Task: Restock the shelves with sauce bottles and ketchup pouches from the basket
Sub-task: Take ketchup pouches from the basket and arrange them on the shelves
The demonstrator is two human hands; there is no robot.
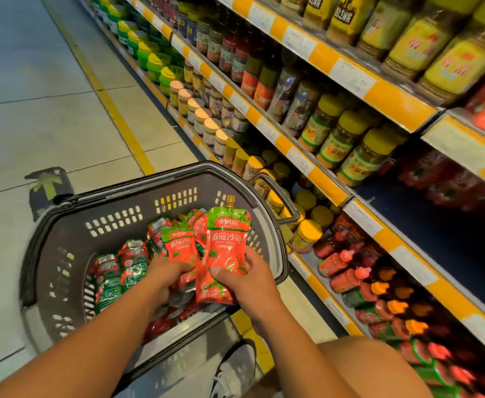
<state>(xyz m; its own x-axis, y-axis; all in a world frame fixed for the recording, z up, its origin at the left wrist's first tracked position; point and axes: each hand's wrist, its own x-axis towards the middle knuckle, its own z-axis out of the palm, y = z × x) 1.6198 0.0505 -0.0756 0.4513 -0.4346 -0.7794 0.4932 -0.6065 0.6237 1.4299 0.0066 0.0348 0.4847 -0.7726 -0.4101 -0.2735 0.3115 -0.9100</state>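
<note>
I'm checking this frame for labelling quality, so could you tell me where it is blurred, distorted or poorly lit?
Head view: the ketchup pouch in the right hand is sharp, its print legible; the left hand and the basket rim at left are motion-smeared; wide-angle distortion bends the shelf edges; the bottles at lower right are dim and soft; the price tags are unreadable.

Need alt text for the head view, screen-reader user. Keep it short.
A person's right hand grips a red-and-green ketchup pouch above a dark grey plastic shopping basket while the left hand holds another pouch among more inside it. Orange-edged supermarket shelves of jars and red sauce bottles run along the right.
</note>
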